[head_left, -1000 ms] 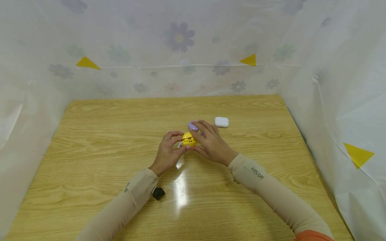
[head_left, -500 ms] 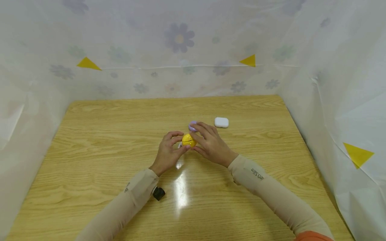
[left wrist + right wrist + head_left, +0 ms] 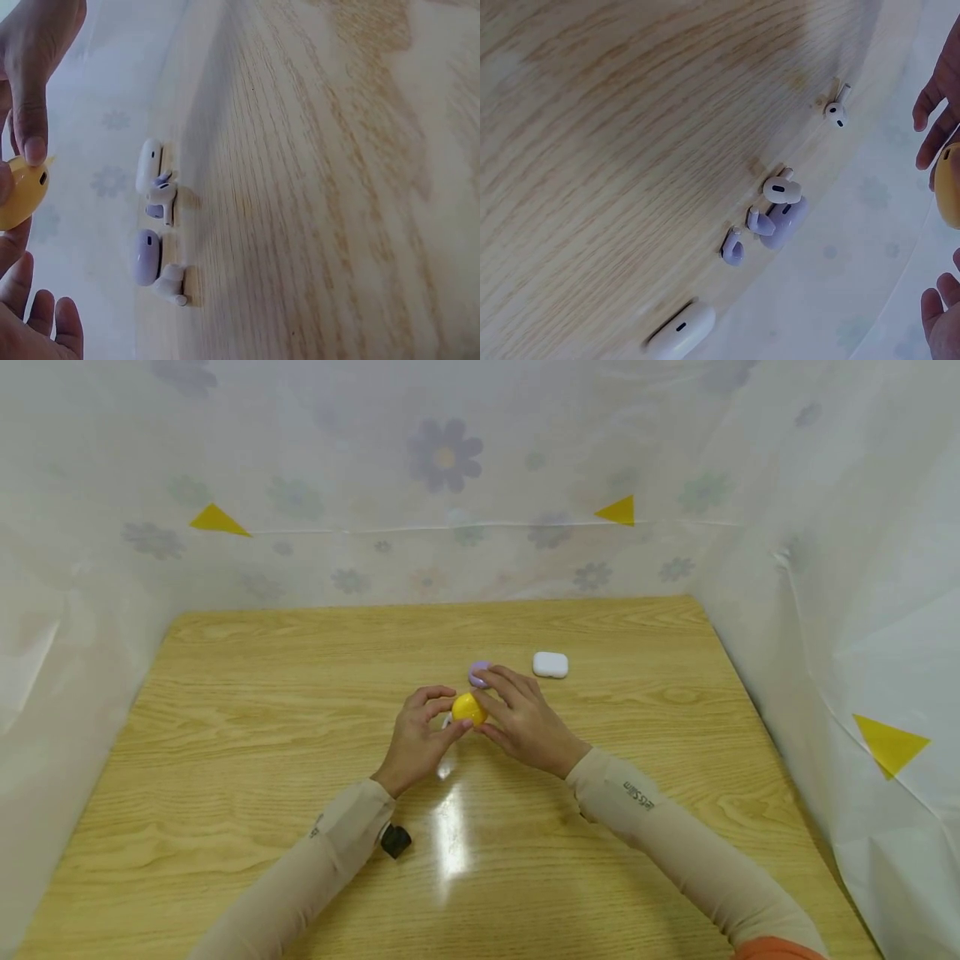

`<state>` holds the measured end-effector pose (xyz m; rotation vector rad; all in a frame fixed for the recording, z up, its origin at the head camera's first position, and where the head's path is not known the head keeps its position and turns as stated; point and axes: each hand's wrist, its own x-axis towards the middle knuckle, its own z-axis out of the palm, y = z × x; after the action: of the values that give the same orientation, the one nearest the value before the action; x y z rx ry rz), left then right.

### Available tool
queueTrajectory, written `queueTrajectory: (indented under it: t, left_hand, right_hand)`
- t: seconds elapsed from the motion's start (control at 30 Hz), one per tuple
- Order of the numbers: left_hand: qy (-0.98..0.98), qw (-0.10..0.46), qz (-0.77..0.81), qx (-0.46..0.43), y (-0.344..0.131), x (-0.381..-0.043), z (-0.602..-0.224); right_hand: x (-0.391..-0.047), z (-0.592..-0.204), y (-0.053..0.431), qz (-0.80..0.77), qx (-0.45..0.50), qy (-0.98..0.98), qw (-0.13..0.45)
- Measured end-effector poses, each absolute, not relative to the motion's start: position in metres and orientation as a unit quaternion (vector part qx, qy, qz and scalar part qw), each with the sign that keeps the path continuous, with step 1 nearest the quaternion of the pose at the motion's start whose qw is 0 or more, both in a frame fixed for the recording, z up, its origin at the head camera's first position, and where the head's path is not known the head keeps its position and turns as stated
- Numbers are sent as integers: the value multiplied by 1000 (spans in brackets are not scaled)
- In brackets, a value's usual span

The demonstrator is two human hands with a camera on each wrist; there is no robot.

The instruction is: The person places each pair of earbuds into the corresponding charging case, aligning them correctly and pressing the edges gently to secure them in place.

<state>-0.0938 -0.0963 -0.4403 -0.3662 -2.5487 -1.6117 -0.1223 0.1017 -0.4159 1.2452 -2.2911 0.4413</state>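
A yellow earbud case (image 3: 469,711), its lid down, is held between both hands above the table. My left hand (image 3: 415,742) grips its left side with thumb and fingers. My right hand (image 3: 534,727) holds it from the right, a finger on top and the thumb low at the side. Beyond it a lilac earbud case (image 3: 477,673) lies on the table, partly covered by the right fingers in the head view. Loose white earbuds (image 3: 781,190) and lilac earbuds (image 3: 733,247) lie around the lilac case, clearest in the right wrist view.
A white earbud case (image 3: 551,665) lies on the wooden table (image 3: 300,693), right of the lilac one. White flower-printed sheeting (image 3: 442,560) with yellow triangles hangs behind the table and at its sides. A small black object (image 3: 396,841) is by the left wrist.
The yellow case stood open a second ago, its inside showing. Its lid has swung down, past a narrow gap, and is now closed. Both hands have hardly shifted.
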Motion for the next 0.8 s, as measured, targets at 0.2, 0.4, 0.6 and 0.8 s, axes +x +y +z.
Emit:
queueTrajectory:
  t: [0.2, 0.4, 0.6, 0.8]
  left_hand:
    - [-847, 46, -522, -91, -100, -101, -437]
    - [-860, 29, -506, -48, -111, -120, -435]
    - [-871, 5, -491, -15, -123, -142, -439]
    - [-870, -28, -490, 45, -138, -163, -446]
  right_hand:
    - [-124, -417, 105, 194, 445, -839, 245]
    - [-123, -419, 112, 200, 436, -844, 240]
    - [-121, -424, 118, 198, 432, -847, 237]
    - [-118, -428, 123, 201, 432, -848, 232]
